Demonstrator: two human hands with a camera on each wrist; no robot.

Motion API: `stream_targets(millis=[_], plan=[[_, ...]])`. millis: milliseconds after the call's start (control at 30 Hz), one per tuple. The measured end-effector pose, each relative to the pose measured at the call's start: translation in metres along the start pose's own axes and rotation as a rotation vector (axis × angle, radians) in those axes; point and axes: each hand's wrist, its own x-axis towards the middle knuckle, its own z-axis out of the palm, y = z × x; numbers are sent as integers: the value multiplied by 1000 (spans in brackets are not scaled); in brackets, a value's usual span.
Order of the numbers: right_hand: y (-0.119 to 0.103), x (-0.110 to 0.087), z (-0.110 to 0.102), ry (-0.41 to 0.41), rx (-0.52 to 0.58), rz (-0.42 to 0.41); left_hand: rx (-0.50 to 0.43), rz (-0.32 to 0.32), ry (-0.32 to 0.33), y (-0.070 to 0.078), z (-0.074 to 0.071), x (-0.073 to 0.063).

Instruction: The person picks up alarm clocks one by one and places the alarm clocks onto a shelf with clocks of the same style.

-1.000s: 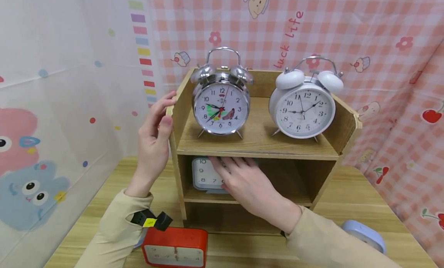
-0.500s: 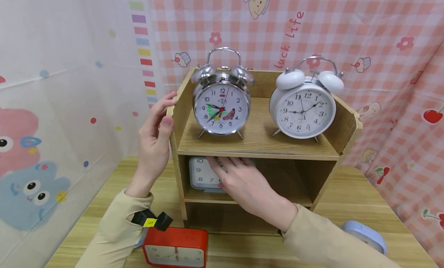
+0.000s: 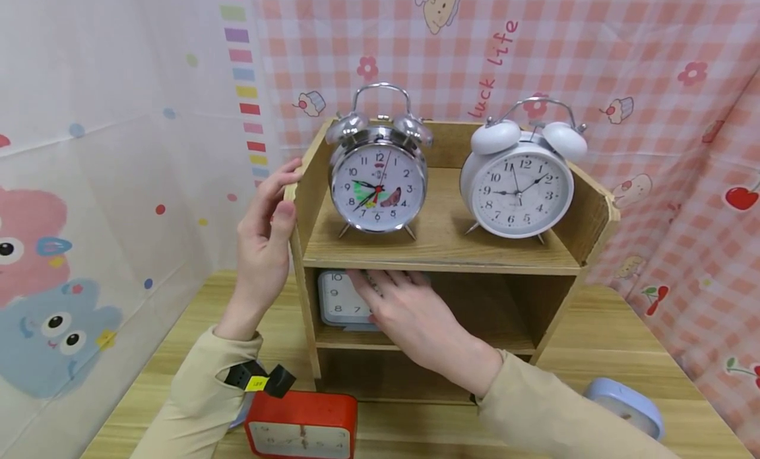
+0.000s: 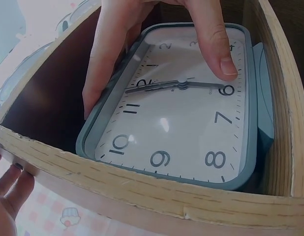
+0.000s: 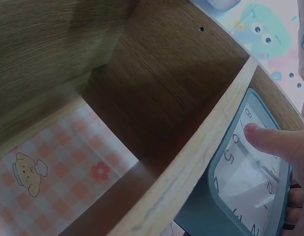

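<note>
My right hand (image 3: pixel 415 320) reaches into the middle compartment of a small wooden shelf (image 3: pixel 439 256). It grips a grey-blue rectangular clock (image 3: pixel 344 297), thumb on the white face and fingers over the top edge. In the left wrist view the clock (image 4: pixel 176 137) stands upright close to the left side panel, its foot on the compartment floor. The right wrist view shows the clock (image 5: pixel 240 167) with my thumb on its dial. My left hand (image 3: pixel 264 248) holds the shelf's left side panel, thumb at the front edge, fingers at its upper edge.
On the top board stand a silver twin-bell alarm clock (image 3: pixel 380 188) and a white one (image 3: pixel 519 192). A red clock (image 3: pixel 303 419) sits on the table at front left, a light-blue clock (image 3: pixel 626 406) at front right. Patterned cloths hang behind and beside the shelf.
The grey-blue clock has slid a little to the left inside the compartment, and my right hand has moved with it. My left hand stays on the side panel.
</note>
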Motion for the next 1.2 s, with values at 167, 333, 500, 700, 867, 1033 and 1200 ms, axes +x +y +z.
stream_targets(millis=[167, 333, 500, 700, 867, 1033, 1200], plan=[[-1, 0, 0, -1, -1, 0, -5, -4, -1, -1, 0, 0], [-2, 1, 1, -3, 4, 0, -12, -4, 0, -1, -1, 0], [-2, 1, 0, -7, 5, 6, -24, -6, 1, -1, -1, 0], [-5, -1, -2, -6, 36, 34, -7, -6, -2, 0, 0, -1], [-8, -9, -6, 25, 103, 54, -16, -5, -2, 0, -2, 0], [-14, -24, -10, 44, 177, 66, -10, -5, -3, 1, -1, -1], [-20, -38, -14, 48, 228, 71, 1, -5, -3, 2, 1, 0]])
